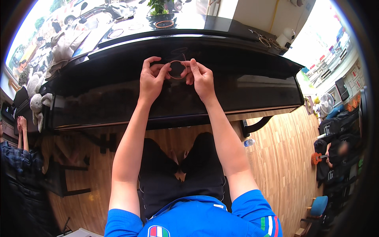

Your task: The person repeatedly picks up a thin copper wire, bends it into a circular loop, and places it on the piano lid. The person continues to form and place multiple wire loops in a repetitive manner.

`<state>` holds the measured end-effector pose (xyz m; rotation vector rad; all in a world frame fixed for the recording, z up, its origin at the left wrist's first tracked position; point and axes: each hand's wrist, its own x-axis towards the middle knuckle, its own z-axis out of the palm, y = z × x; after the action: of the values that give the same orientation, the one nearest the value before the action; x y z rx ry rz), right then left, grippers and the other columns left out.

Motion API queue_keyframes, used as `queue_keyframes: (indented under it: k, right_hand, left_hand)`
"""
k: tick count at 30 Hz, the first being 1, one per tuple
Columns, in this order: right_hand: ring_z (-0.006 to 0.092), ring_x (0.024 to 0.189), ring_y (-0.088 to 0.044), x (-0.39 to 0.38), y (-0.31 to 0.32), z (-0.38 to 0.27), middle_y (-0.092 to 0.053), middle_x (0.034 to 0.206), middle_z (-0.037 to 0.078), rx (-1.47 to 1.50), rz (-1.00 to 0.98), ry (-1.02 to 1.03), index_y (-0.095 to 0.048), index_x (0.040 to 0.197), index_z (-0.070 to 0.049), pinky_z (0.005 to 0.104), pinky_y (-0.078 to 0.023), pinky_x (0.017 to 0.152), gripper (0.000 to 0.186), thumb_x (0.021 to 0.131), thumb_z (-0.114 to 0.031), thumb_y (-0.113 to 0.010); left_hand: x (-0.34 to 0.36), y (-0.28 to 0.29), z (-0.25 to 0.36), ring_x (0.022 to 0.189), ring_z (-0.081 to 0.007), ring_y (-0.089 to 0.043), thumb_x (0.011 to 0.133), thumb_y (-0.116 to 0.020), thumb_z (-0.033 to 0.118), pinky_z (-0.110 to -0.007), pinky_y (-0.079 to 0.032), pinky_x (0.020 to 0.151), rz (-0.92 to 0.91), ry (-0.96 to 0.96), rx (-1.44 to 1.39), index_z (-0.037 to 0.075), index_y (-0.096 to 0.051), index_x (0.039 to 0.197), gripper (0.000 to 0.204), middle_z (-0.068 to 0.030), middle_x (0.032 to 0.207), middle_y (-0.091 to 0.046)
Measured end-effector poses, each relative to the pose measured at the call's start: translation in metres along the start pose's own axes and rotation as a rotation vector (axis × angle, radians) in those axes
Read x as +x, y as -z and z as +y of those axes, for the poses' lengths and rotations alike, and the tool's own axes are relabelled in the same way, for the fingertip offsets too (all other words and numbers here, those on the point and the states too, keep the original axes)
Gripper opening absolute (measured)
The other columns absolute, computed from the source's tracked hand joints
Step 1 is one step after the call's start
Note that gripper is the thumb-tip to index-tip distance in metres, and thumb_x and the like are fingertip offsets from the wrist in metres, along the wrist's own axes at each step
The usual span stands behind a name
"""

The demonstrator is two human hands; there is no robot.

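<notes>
Above the closed black piano [173,98], my left hand [151,79] and right hand [201,77] each pinch one thin copper-coloured wire ring [176,70], fingers closed.

head view | looks down, forward | near hands, black piano [237,91]

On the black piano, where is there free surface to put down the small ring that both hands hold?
The left hand and right hand hold the thin ring over the piano's closed lid. That glossy lid is bare on both sides of the hands, left toward the plush toy and right toward the lid's end. The top behind is crowded: cloth, coiled rings, plant pot.
</notes>
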<state>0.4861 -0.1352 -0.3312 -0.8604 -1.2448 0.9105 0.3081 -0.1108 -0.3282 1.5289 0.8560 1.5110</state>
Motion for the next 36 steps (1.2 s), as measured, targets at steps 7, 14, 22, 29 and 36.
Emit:
queue_keyframes:
  k: [7, 14, 22, 29, 36]
  right_hand:
    - [0.0032, 0.062, -0.054, -0.001, 0.007, 0.001, -0.065, 0.070, -0.003, 0.004, -0.061, -0.001, -0.078, 0.092, -0.004, 0.0200, -0.042, 0.058, 0.028, 0.097, -0.030, -0.071]
    - [0.0052, 0.065, -0.061, -0.006, -0.002, 0.002, -0.070, 0.073, 0.001, -0.205, -0.020, 0.036, -0.077, 0.092, -0.001, 0.0223, -0.047, 0.059, 0.018, 0.093, -0.019, -0.074]
    - [0.0088, 0.057, -0.063, -0.006, -0.010, -0.006, -0.070, 0.069, 0.005, -0.253, 0.150, 0.026, -0.073, 0.106, 0.001, 0.0252, -0.048, 0.052, 0.022, 0.094, -0.018, -0.073]
    - [0.0073, 0.053, -0.061, -0.007, -0.009, -0.006, -0.073, 0.079, 0.007, -0.184, 0.179, 0.054, -0.059, 0.128, 0.000, 0.0222, -0.046, 0.047, 0.037, 0.096, -0.015, -0.069]
    - [0.0068, 0.052, -0.060, -0.004, -0.006, -0.005, -0.075, 0.086, 0.010, -0.074, 0.235, 0.050, -0.052, 0.126, 0.002, 0.0205, -0.048, 0.047, 0.041, 0.097, -0.022, -0.070]
  left_hand:
    - [0.003, 0.000, -0.011, 0.082, -0.0114, -0.068, 0.094, -0.071, 0.008, -0.025, -0.054, 0.074, -0.094, -0.053, -0.001, -0.001, -0.065, 0.109, 0.019, -0.0073, 0.093, -0.073]
    - [0.002, 0.002, -0.011, 0.085, -0.0119, -0.070, 0.096, -0.068, 0.006, -0.025, -0.054, 0.076, -0.141, -0.074, 0.032, 0.001, -0.071, 0.111, 0.017, -0.0058, 0.095, -0.074]
    - [0.000, 0.003, -0.002, 0.082, -0.0121, -0.071, 0.095, -0.070, 0.006, -0.024, -0.055, 0.075, -0.152, -0.012, 0.004, -0.001, -0.068, 0.116, 0.023, -0.0076, 0.098, -0.072]
    - [0.000, 0.003, -0.004, 0.091, -0.0138, -0.071, 0.091, -0.075, 0.008, -0.023, -0.054, 0.076, -0.108, -0.059, -0.062, -0.001, -0.060, 0.125, 0.037, -0.0078, 0.105, -0.068]
    - [0.003, 0.008, -0.011, 0.090, -0.0115, -0.069, 0.089, -0.079, 0.010, -0.024, -0.054, 0.074, 0.061, -0.012, 0.041, 0.000, -0.062, 0.114, 0.031, -0.0047, 0.098, -0.069]
